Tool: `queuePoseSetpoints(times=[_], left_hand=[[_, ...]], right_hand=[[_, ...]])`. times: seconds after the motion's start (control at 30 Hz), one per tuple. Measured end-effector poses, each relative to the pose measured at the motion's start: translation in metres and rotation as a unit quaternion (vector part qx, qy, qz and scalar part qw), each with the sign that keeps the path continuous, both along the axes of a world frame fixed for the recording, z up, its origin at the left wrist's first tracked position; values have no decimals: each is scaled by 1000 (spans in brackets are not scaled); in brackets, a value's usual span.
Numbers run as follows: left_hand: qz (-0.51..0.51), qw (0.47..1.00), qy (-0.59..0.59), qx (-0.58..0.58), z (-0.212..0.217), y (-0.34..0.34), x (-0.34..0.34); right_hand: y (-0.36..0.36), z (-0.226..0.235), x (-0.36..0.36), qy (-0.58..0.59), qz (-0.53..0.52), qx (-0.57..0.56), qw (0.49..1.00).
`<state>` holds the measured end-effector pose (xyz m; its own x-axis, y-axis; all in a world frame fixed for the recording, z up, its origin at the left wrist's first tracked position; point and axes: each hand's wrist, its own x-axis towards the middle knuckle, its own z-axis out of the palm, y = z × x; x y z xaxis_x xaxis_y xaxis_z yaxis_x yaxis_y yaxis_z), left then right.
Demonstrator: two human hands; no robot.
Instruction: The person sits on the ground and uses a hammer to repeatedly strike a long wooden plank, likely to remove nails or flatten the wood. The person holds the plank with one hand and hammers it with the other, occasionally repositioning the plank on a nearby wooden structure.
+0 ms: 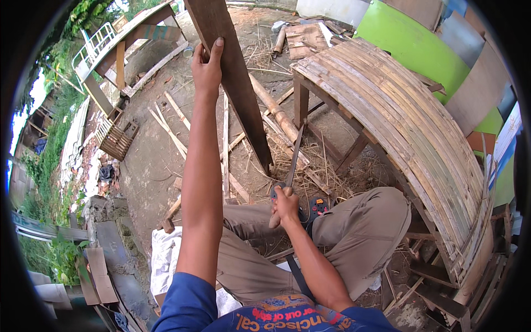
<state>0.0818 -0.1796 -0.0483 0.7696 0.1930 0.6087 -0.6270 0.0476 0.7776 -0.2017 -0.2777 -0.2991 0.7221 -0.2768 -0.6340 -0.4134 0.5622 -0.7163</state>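
A long dark wooden plank (238,83) stands tilted in front of me, its lower end near the ground and its top running out of view. My left hand (208,66) grips its left edge high up, arm stretched out. In my right hand (285,205), between my knees, is a machete (295,157). Its narrow blade points up and away, to the right of the plank's lower end and apart from it. The wooden handle's end shows below my closed fingers. A dark sandal (318,207) is just right of that hand.
A bamboo-slat bench (398,122) stands close on the right. A bamboo pole (275,108), thin strips and dry shavings litter the ground ahead. Green panels (412,41) lean behind the bench. A slatted crate (113,135) and a low block wall (113,243) are on the left.
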Motion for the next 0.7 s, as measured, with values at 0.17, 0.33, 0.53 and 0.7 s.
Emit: queuePoseSetpoints(times=[0.17, 0.33, 0.53, 0.7], left_hand=[[-12, 1000, 10, -26, -11, 20, 0], [-8, 1000, 2, -30, 0, 8, -4], [-24, 999, 18, -34, -9, 20, -9], [-17, 999, 14, -25, -2, 6, -7]], right_hand=[[-26, 106, 24, -350, -36, -88, 932], [16, 7, -1, -194, 54, -273, 941], [-4, 88, 7, -293, 29, -171, 940], [10, 32, 2, -358, -81, -267, 891]])
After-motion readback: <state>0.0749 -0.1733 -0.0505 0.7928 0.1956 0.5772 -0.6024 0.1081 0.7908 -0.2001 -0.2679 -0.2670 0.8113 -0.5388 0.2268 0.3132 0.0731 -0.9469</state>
